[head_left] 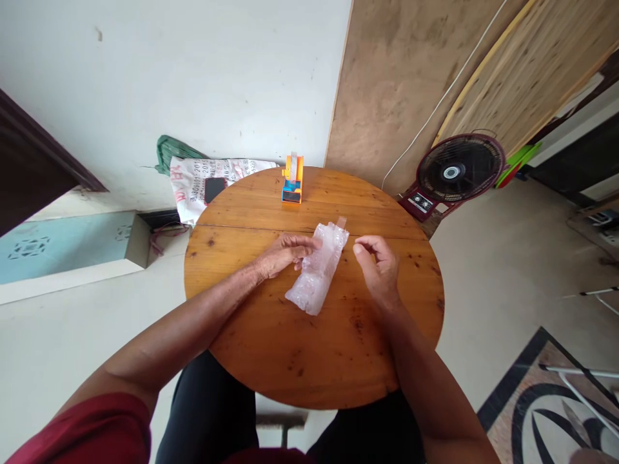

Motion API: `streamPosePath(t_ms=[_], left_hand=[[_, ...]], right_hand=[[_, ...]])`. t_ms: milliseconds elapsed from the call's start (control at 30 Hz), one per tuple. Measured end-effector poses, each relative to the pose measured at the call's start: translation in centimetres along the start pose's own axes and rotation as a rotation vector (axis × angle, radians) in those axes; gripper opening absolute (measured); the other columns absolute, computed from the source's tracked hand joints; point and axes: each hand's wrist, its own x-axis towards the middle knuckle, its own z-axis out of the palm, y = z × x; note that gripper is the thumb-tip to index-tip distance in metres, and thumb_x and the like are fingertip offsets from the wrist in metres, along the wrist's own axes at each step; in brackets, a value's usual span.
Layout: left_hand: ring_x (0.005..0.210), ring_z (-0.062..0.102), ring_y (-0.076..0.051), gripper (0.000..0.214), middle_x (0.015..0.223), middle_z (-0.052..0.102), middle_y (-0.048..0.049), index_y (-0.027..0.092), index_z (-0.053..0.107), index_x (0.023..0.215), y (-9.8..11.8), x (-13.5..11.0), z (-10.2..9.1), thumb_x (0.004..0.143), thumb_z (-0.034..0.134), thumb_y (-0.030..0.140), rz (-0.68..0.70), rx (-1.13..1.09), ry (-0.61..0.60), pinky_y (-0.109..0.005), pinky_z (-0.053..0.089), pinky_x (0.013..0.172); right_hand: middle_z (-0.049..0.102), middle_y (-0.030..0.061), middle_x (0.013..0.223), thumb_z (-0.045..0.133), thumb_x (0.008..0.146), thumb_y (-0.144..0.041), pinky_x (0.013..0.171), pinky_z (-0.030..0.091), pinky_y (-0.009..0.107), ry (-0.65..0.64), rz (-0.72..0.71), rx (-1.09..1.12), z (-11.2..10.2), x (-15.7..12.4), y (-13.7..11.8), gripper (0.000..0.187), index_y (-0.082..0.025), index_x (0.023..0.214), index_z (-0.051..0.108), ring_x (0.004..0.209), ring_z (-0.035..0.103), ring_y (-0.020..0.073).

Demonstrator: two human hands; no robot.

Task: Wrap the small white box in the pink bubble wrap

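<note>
A bubble-wrap package (318, 274), long and whitish, lies slanted across the middle of the round wooden table (309, 377). What is inside it is hidden. A short strip of clear tape (342, 222) sticks out from its far end. My left hand (290, 253) grips the package's left edge, with the fingers on top and the thumb side nearer me. To the right, apart from the package, is my right hand (378, 267); its fingers are curled and the thumb and forefinger tips come together. Anything between those tips is too small to see.
An orange and blue tape dispenser (293, 180) stands at the table's far edge. Beyond the left far edge are a printed white sack (186, 187) and a dark flat object (215, 189). A dark red fan (452, 171) stands behind the right side, near the wall.
</note>
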Motion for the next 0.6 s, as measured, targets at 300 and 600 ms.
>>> streamPosePath(t_ms=[300,600], left_hand=[[0.048,0.052,-0.008,0.041,0.075,0.069,-0.0019,0.014,0.074,0.107,0.4,-0.4,0.1,0.070,0.072,0.031,0.053,0.104,-0.140,-0.024,0.043,0.052],[0.056,0.055,-0.011,0.043,0.065,0.065,0.0005,0.017,0.074,0.114,1.1,-1.0,0.0,0.074,0.068,0.033,0.127,0.161,-0.215,-0.028,0.043,0.067]], right_hand=[[0.066,0.0014,0.084,0.066,0.079,-0.042,0.071,0.048,0.030,-0.365,0.158,-0.051,1.6,-0.9,0.0,0.026,-0.021,0.096,0.063,0.074,0.061,0.0167],[0.065,-0.0006,0.074,0.062,0.079,-0.034,0.065,0.045,0.028,-0.259,0.167,-0.090,1.7,-0.9,0.7,0.013,-0.022,0.083,0.063,0.067,0.059,0.0159]])
